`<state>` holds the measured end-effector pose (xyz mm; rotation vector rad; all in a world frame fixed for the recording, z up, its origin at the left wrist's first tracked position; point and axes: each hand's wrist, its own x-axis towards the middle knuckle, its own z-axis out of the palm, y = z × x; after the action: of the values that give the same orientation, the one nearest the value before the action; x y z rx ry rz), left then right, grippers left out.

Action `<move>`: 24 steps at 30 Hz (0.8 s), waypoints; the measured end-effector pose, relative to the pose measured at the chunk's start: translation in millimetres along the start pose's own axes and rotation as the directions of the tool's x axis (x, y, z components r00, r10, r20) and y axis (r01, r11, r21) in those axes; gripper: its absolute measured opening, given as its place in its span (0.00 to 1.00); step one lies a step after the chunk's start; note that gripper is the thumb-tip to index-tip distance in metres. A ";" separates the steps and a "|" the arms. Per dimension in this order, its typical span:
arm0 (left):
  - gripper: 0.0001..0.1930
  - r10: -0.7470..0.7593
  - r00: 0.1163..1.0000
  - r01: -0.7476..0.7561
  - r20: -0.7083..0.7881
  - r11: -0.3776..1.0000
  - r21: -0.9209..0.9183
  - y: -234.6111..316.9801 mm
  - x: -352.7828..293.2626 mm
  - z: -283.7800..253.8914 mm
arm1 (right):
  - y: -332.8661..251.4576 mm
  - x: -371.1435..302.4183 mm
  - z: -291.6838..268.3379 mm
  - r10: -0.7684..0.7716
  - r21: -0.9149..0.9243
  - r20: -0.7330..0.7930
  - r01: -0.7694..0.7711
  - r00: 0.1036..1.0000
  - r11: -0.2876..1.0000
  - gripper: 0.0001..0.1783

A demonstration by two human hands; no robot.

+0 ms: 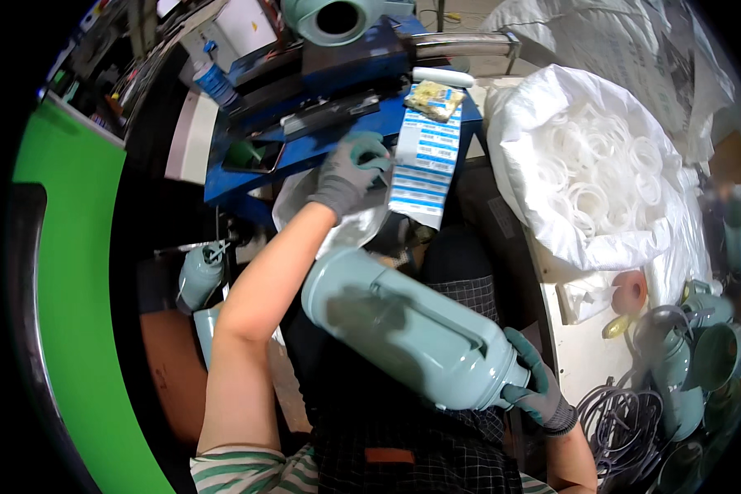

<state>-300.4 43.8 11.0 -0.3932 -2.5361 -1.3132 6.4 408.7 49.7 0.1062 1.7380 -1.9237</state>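
A pale green thermos flask point(412, 329) with a long side handle lies aslant across my lap. My right hand point(539, 391), in a grey and teal glove, is closed around its narrower end at the lower right. My left hand point(347, 174), gloved the same way, is over the front edge of the blue bench point(230, 185). Its thumb and fingers curl together beside a long sheet of blue and white labels point(426, 160). Whatever is between those fingertips is too small to make out. A whitish bag point(362, 222) hangs below that hand.
A large white sack point(510, 156) of translucent plastic rings point(593, 185) stands at the right. A phone point(253, 156) and a yellowish sponge-like block point(435, 100) lie ahead. More green flask parts point(675, 370) and coiled grey cords point(622, 428) are at the lower right.
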 end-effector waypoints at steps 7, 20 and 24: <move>0.07 -0.612 0.790 0.463 0.018 0.578 -0.672 77.2 -158.4 -113.2 | 52.6 15.2 50.5 -0.294 -0.271 -0.020 0.278 0.956 0.922 0.70; 0.12 -0.455 0.890 0.451 0.022 0.871 -0.195 52.5 -246.3 -122.9 | 83.1 18.5 80.3 -0.485 -0.567 0.129 0.465 0.865 0.680 0.62; 0.26 -0.347 0.894 0.396 -0.282 0.908 0.136 34.4 -250.2 -122.8 | 62.5 15.9 74.0 -0.387 -0.177 0.084 0.396 0.918 0.901 0.63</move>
<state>-42.9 -68.0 18.6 0.3018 -2.5624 -1.1307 41.8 332.3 -0.8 -0.3866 2.0200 -1.9927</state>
